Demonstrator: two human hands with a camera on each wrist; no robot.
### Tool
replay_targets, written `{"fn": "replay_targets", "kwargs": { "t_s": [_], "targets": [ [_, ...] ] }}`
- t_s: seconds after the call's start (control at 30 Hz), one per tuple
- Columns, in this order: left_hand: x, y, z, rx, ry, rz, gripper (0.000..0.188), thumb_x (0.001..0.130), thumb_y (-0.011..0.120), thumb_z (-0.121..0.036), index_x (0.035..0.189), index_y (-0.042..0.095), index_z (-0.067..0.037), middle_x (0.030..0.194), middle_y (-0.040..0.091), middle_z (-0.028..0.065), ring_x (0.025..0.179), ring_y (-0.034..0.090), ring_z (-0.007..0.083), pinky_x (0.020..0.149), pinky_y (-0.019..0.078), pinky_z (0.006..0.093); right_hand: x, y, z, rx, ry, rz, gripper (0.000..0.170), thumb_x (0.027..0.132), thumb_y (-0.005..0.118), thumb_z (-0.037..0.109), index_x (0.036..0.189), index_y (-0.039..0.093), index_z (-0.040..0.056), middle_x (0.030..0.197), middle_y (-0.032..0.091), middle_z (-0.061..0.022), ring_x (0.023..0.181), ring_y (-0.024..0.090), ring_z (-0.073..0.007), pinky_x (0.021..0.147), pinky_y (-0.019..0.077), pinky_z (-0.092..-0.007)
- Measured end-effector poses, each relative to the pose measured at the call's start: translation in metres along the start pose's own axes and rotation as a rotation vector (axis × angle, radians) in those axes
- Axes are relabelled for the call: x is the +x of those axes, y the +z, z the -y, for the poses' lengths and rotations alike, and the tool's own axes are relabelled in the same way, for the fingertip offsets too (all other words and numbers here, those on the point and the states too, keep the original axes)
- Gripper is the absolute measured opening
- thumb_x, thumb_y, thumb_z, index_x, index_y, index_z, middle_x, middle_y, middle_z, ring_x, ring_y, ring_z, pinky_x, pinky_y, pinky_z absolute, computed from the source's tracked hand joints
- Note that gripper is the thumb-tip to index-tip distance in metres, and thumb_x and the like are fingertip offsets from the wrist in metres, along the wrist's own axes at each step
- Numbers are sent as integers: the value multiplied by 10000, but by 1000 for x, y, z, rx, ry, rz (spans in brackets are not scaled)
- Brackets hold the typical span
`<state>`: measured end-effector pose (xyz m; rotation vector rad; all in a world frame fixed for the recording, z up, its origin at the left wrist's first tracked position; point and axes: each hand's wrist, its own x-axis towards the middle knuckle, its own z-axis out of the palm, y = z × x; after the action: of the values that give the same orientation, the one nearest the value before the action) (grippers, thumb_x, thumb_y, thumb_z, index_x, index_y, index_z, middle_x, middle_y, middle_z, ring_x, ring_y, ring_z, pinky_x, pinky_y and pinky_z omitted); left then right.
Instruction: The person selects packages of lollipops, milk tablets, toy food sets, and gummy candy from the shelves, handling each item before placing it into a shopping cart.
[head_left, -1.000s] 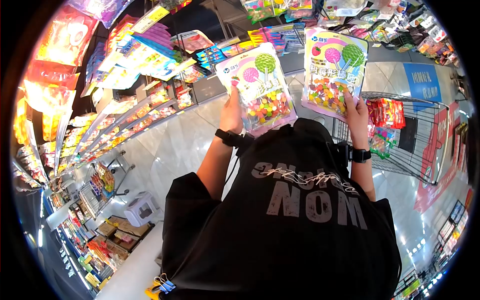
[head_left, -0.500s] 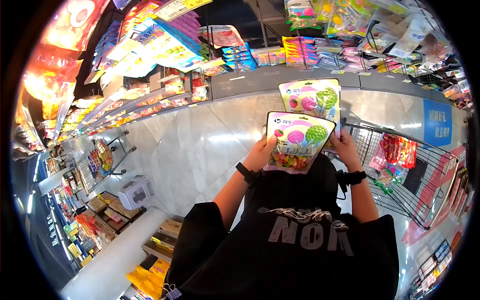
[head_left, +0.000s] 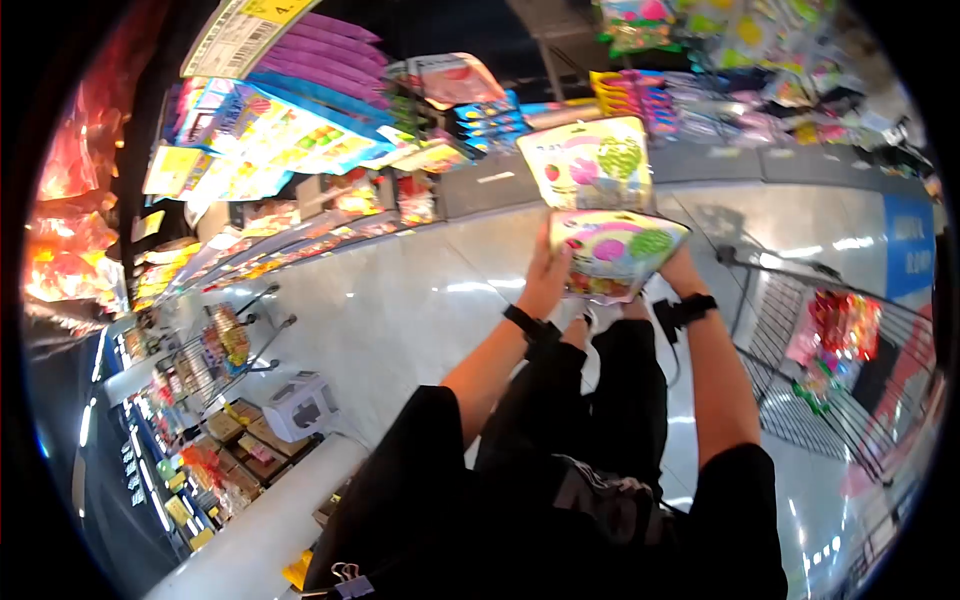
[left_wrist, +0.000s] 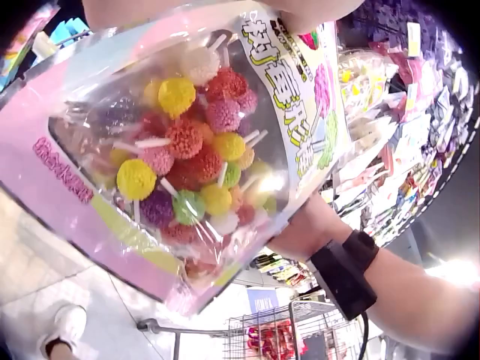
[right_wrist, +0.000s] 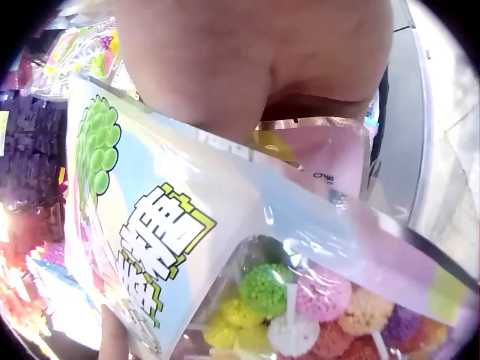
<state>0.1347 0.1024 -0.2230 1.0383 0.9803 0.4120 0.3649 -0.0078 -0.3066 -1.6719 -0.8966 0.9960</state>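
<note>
Two bags of lollipops are in my hands in the head view. The nearer lollipop bag [head_left: 615,250] tilts forward and overlaps the lower part of the farther lollipop bag [head_left: 590,165]. My left hand [head_left: 545,275] grips the nearer bag's left side, thumb on its front. At the right edges my right hand [head_left: 682,272] holds the farther bag, its fingers mostly hidden behind the nearer one. Round colourful lollipops [left_wrist: 187,142] show through the clear window in the left wrist view. In the right wrist view a pink bag [right_wrist: 322,154] shows behind the nearer bag, under my right hand.
A shopping cart [head_left: 800,350] with red candy packets [head_left: 848,322] stands to my right. Candy shelves [head_left: 470,190] run along the front and left, with hanging packs. Another cart [head_left: 215,345] and a white plastic box [head_left: 300,405] are at the left.
The two bags, first held apart side by side, have come together and now overlap, the left one in front. The nearer bag has tipped forward. The view has shifted downward.
</note>
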Motion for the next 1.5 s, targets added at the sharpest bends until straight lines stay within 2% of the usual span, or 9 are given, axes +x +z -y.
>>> {"fn": "replay_targets", "kwargs": {
  "t_s": [0.1, 0.3, 0.47, 0.7, 1.07, 1.23, 1.3, 1.4, 1.5],
  "targets": [
    [24, -1, 1, 16, 349, 1, 674, 1016, 488, -152, 1544, 115, 38, 1631, 77, 157, 1457, 246, 238, 1152, 262, 363, 37, 5, 20, 225, -40, 87, 323, 884, 648, 34, 1201, 606, -10, 1082, 707, -85, 970, 646, -139, 845, 522, -310],
    [43, -3, -5, 110, 516, 49, 649, 1044, 435, -256, 1550, 125, 7, 1621, 111, 157, 1443, 278, 276, 1156, 281, 409, 72, 8, 30, 344, 107, 87, 237, 949, 655, 123, 1154, 626, 8, 1004, 692, -21, 885, 618, -83, 772, 508, -254],
    [56, -24, 12, 393, 675, 13, 695, 1040, 435, -325, 1546, 116, 29, 1639, 30, 163, 1505, 115, 363, 1185, 189, 524, 84, 19, 30, 516, 131, 123, 306, 966, 662, 167, 1222, 607, 9, 1024, 696, -38, 884, 629, -76, 755, 509, -241],
    [68, -30, -2, 321, 623, -14, 786, 1024, 451, -418, 1550, 75, 29, 1637, 43, 163, 1504, 124, 346, 1193, 177, 506, 96, 33, 32, 472, 179, 78, 361, 950, 688, 218, 1243, 604, 25, 976, 692, -37, 855, 627, -70, 723, 499, -232],
    [63, -37, -3, 388, 414, -19, 402, 1026, 476, -307, 1080, 696, 25, 1605, 141, 240, 1452, 273, 406, 1160, 239, 490, 100, 38, 27, 454, 164, 10, 363, 931, 713, 274, 1173, 630, 15, 906, 684, -24, 805, 620, -65, 684, 498, -232],
    [72, -27, -14, 350, 569, -61, 405, 1024, 463, -312, 1094, 695, 12, 1607, 149, 228, 1447, 279, 410, 1160, 237, 492, 107, 42, 17, 450, 166, 12, 351, 928, 716, 278, 1139, 638, 8, 903, 682, -24, 800, 620, -65, 677, 499, -231],
    [74, -31, -11, 358, 578, -34, 424, 1015, 461, -344, 1251, 471, 8, 1614, 138, 216, 1468, 233, 381, 1170, 207, 497, 104, 41, 19, 426, 189, 7, 346, 929, 715, 277, 1132, 639, 8, 900, 681, -23, 798, 619, -64, 677, 499, -232],
    [76, -38, -4, 352, 559, -2, 821, 998, 457, -396, 1561, 17, 8, 1615, 143, 207, 1497, 169, 329, 1190, 154, 500, 101, 45, 29, 493, 144, -11, 339, 933, 710, 278, 1122, 640, 5, 889, 674, -21, 793, 615, -64, 674, 495, -231],
    [76, -40, -3, 359, 600, 8, 722, 1008, 452, -389, 1498, 117, 21, 1616, 136, 210, 1493, 180, 339, 1183, 169, 506, 98, 45, 31, 465, 127, -11, 325, 943, 699, 271, 1126, 637, 10, 894, 675, -20, 792, 612, -62, 675, 493, -229]
  ]
}}
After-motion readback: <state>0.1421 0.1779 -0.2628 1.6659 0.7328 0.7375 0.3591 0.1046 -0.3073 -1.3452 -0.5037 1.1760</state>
